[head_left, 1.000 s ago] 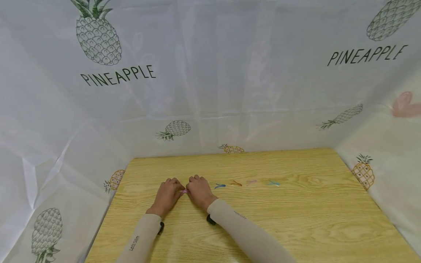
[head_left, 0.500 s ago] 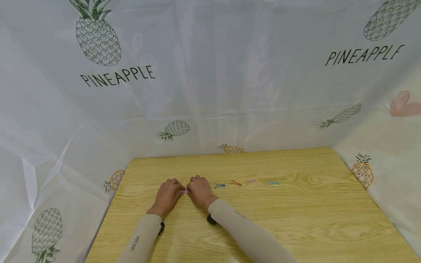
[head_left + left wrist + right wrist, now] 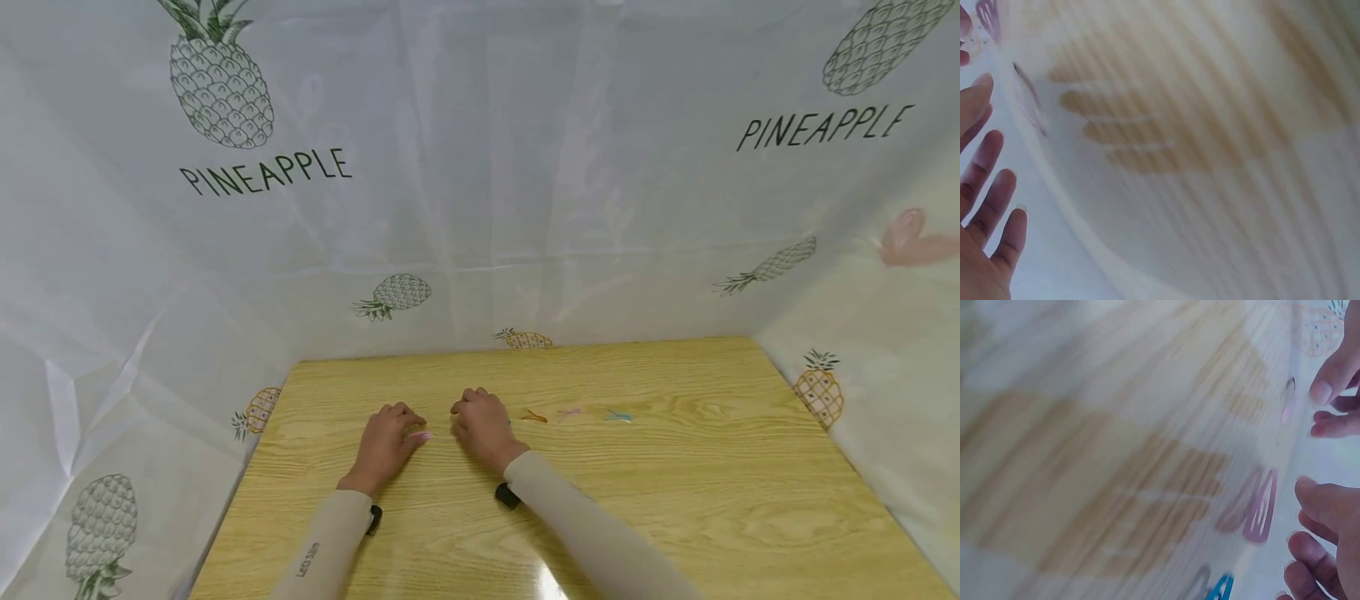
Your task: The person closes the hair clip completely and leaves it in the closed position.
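A purple snap hair clip (image 3: 422,435) lies on the table beside the thumb and forefinger of my left hand (image 3: 386,437). The fingers of that hand are spread, as the left wrist view shows, and a pale pink clip (image 3: 1027,103) lies near them. My right hand (image 3: 483,427) is apart from the purple clip, its fingers loosely bent around nothing. It mostly covers a blue clip (image 3: 1221,587) in the head view. In the right wrist view the purple clip (image 3: 1261,509) shows near the right thumb.
Right of my right hand lie an orange clip (image 3: 535,417), a pink clip (image 3: 570,412) and a teal clip (image 3: 618,416) in a rough row. The wooden table (image 3: 675,500) ends at white pineapple-print sheeting (image 3: 480,208) at the back and sides.
Both hands had their fingertips at the purple clip. My right hand has moved off it to the right, over the blue clip, and the left thumb and forefinger have parted.
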`<state>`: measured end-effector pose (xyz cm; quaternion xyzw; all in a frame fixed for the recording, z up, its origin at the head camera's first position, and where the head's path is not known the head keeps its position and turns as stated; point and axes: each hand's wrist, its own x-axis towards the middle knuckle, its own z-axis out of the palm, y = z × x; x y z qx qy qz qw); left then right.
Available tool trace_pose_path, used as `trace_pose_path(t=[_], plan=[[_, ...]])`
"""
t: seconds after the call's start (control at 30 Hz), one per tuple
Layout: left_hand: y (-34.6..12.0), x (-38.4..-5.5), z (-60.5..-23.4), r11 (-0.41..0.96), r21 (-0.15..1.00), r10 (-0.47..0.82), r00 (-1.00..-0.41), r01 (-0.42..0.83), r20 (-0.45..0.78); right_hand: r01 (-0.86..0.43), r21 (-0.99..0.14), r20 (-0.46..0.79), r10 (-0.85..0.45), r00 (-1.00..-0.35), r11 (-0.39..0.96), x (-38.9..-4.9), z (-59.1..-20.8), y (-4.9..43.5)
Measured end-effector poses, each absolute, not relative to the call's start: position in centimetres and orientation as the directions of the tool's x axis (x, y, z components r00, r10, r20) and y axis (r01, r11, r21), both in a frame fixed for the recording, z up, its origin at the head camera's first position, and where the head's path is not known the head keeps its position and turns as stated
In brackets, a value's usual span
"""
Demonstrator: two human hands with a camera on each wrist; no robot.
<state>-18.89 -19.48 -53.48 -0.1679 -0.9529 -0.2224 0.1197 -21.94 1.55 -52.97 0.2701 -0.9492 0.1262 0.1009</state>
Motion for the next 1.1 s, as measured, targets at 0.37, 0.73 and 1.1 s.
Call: trace_pose_path(t=[0.37, 0.73, 1.1], plan=[[-16.1, -18.7, -52.9, 0.863, 0.322, 0.289, -0.902, 0.39, 0.32, -0.516, -0.167, 0.325, -0.447, -0.833, 0.84, -21.4, -52.8, 4.8], [-14.4, -18.9, -53.1, 0.895, 0.305, 0.251, -0.933, 0.325, 0.256, -0.493, -0.183, 0.333, -0.418, -0.845, 0.851, -21.0, -53.5, 6.0], [-13.6, -19.4, -53.6, 0.91, 0.292, 0.23, -0.944, 0.296, 0.238, -0.488, -0.196, 0.285, -0.427, -0.858, 0.85, -21.1, -53.9, 5.5]])
